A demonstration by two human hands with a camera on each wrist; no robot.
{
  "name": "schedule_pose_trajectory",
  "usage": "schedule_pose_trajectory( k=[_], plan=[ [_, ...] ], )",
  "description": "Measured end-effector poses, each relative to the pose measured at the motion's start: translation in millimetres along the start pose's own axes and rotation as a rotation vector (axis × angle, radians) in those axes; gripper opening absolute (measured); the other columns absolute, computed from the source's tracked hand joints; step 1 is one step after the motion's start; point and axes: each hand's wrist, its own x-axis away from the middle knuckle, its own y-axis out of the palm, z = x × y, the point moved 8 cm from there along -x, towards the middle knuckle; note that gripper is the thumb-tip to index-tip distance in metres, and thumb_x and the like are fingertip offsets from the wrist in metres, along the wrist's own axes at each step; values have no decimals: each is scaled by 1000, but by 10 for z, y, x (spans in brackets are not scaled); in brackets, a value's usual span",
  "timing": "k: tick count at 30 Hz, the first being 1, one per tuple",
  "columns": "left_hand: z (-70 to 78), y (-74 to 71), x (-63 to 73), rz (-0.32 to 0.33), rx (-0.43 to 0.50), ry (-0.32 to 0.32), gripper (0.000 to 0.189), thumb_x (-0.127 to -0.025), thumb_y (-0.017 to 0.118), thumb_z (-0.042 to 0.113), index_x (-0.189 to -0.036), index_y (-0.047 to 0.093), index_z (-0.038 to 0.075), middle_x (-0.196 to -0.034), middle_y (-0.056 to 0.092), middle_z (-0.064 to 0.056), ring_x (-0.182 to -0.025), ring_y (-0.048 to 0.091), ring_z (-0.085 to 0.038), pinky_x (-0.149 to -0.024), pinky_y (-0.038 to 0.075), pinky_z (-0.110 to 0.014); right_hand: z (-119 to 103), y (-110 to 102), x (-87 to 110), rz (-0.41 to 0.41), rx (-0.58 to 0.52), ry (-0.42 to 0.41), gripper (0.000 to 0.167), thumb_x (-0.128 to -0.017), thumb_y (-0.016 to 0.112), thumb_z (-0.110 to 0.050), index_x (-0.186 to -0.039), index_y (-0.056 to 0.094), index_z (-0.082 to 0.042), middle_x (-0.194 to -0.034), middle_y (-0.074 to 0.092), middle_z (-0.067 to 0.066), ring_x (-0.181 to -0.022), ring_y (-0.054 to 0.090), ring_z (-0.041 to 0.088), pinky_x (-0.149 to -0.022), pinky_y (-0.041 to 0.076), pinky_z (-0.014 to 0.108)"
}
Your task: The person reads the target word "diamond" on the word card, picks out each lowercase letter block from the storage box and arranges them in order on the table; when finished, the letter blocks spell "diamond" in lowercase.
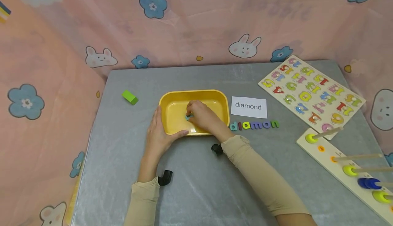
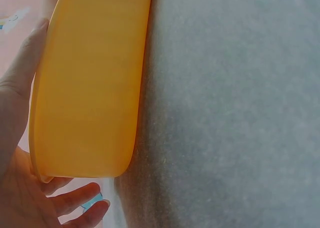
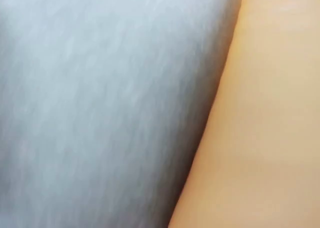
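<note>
A yellow tray (image 1: 172,115) sits on the grey table, with both hands at it. My left hand (image 1: 157,130) rests against its near left corner, fingers stretched along the left side and thumb over the front rim. In the left wrist view the thumb (image 2: 31,51) lies against the tray wall (image 2: 92,88), the fingers spread past its end. Reaching inside the tray, my right hand (image 1: 204,116) pinches a small light-blue piece (image 1: 188,117), mostly hidden by the fingers. Right of the tray, colourful letters (image 1: 256,125) spell "diamon" below a white card (image 1: 249,107) printed "diamond".
A green block (image 1: 130,97) lies at the left. A number puzzle board (image 1: 310,94) covers the back right, and a counting board with upright pegs and rings (image 1: 334,166) stands in front of it. Pink patterned cloth (image 1: 190,24) hangs behind the table.
</note>
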Motion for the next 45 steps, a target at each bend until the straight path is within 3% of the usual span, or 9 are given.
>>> schedule_pose_trajectory(
  k=[4, 9, 17, 23, 26, 30, 34, 40, 45],
  plan=[
    [-4, -4, 13, 3, 15, -3, 140, -72, 96, 55, -172, 7, 14, -178, 19, -14, -161, 27, -40, -129, 21, -64, 73, -45, 68, -23, 26, 17, 8, -92, 79, -3, -98, 73, -4, -99, 65, 7, -94, 62, 24, -88, 55, 37],
    [-2, -1, 19, -4, 18, -3, 140, -72, 96, 54, -172, 6, 15, -178, 18, -14, -161, 26, -39, -130, 21, -62, 139, -76, 142, -84, 38, 51, 19, -90, 81, -4, -95, 63, -6, -82, 55, 3, -79, 54, 20, -72, 44, 33],
    [3, -4, 33, -14, 30, -13, 138, -73, 95, 53, -172, 6, 15, -178, 15, -13, -162, 24, -38, -130, 19, -64, 165, -77, 200, -175, 42, 69, 21, -90, 83, -5, -95, 63, -8, -78, 51, 1, -76, 52, 19, -70, 40, 30],
    [-1, 10, 31, -23, 29, -21, 138, -74, 95, 54, -172, 6, 16, -179, 15, -13, -162, 23, -39, -130, 18, -64, 181, -101, 259, -161, 68, 63, 17, -92, 78, -2, -88, 62, -8, -75, 52, 1, -74, 53, 19, -71, 40, 31],
    [-1, 10, 31, -23, 26, -19, 139, -74, 95, 53, -172, 5, 16, -179, 15, -13, -162, 23, -38, -130, 18, -63, 190, -154, 297, -107, 39, 39, 6, -95, 75, -3, -99, 71, -5, -86, 65, 6, -83, 60, 22, -79, 50, 34],
    [1, 12, 30, -21, 20, -13, 139, -74, 95, 53, -172, 5, 15, -179, 15, -13, -162, 24, -39, -130, 19, -63, 200, -261, 360, -5, -45, 1, 13, -96, 74, -1, -108, 76, -3, -102, 75, 11, -95, 66, 26, -92, 56, 42],
    [6, 17, 29, -21, 19, -15, 139, -74, 95, 53, -172, 5, 16, -178, 16, -14, -162, 24, -39, -130, 19, -63, 194, -439, 471, 115, -158, -5, 8, -94, 77, -1, -99, 71, -3, -96, 72, 11, -89, 66, 26, -86, 58, 41],
    [17, 10, 21, -17, 11, -15, 139, -73, 95, 53, -172, 5, 15, -178, 16, -15, -162, 24, -39, -131, 18, -63, 220, -788, 757, 343, -213, -34, 16, -92, 80, -2, -108, 77, 0, -100, 76, 13, -94, 66, 30, -86, 56, 41],
    [25, 3, 19, -14, 9, -12, 140, -73, 95, 54, -172, 5, 15, -178, 15, -14, -163, 23, -38, -130, 18, -64, 434, -1022, 1100, 569, -223, 66, 14, -90, 83, -2, -104, 80, -1, -95, 76, 15, -85, 60, 26, -76, 45, 28]
  ],
)
